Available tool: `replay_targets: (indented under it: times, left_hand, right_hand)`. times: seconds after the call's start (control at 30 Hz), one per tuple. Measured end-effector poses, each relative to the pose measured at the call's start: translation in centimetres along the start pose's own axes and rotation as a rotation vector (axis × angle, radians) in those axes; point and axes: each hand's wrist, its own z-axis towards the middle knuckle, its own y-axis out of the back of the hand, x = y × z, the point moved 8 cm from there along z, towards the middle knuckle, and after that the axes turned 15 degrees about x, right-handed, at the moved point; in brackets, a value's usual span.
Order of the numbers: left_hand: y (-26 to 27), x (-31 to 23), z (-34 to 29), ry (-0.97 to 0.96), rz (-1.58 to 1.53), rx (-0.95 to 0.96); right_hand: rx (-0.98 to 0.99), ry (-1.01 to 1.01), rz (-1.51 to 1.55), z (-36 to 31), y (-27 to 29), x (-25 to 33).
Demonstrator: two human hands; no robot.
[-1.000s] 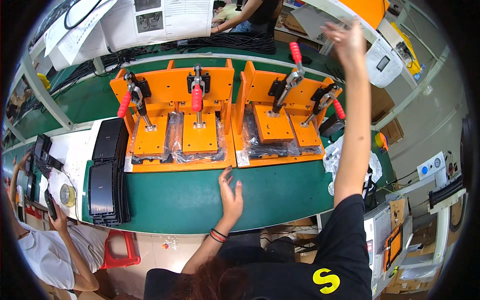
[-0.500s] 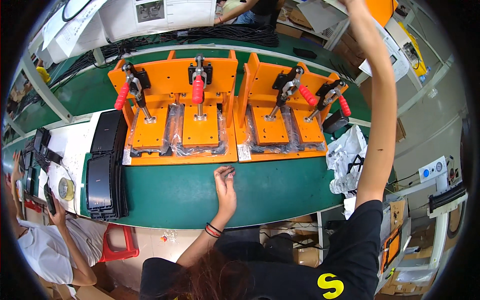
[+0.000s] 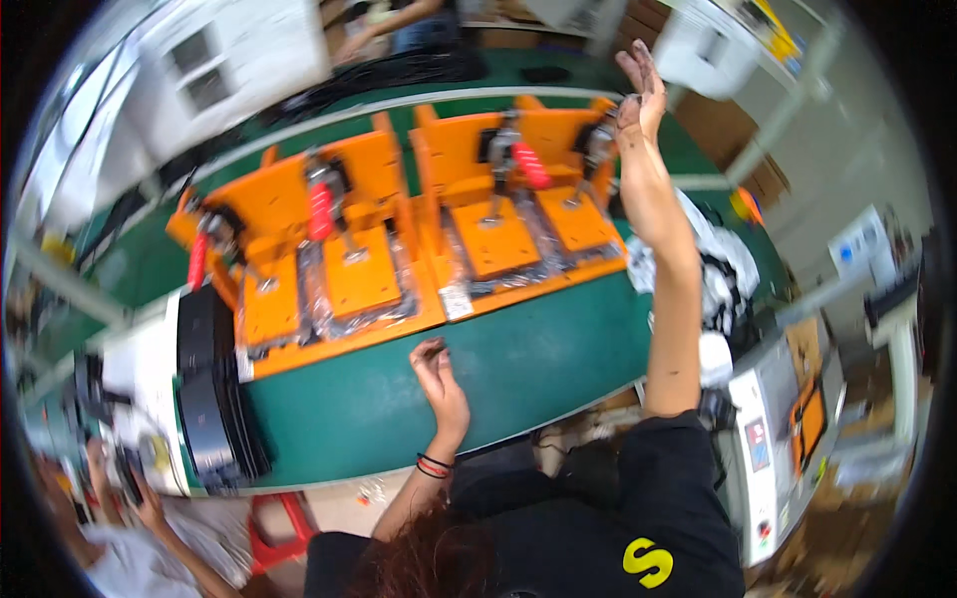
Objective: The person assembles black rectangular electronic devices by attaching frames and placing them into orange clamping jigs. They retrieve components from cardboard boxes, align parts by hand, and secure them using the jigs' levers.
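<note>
My left hand is over the green bench, in front of the orange fixtures. Its fingers are loosely bent, the thumb stands apart, and no object shows in it. Raised with fingers stretched, my right hand is beside the rightmost toggle clamp and appears to hold nothing. The left orange fixture and right orange fixture each carry two toggle clamps with red handles. Their rods meet orange plates. Clear film and dark edges stick out around these plates.
Black plastic housings are stacked on the left. A co-worker sits there with a dark device in hand. White crumpled bags lie at the right. Black cables run behind the fixtures; another person's arm shows beyond.
My right hand has come down from the top edge toward the right fixture and is fully in view. The whole view has tilted and shifted. My left hand stays over the bench.
</note>
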Motion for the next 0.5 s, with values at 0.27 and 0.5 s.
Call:
replay_targets:
  times: [0.27,0.5]
  left_hand:
    - [-10.4,-0.8,-6.5,-0.065,-0.024,0.45]
    - [-27.4,-7.2,-12.9,-0.228,-0.167,0.958]
  right_hand:
    - [0.205,-0.485,0.321,-25.2,-6.4,3.9]
    - [-0.243,-1.24,0.028,-47.1,7.0,11.6]
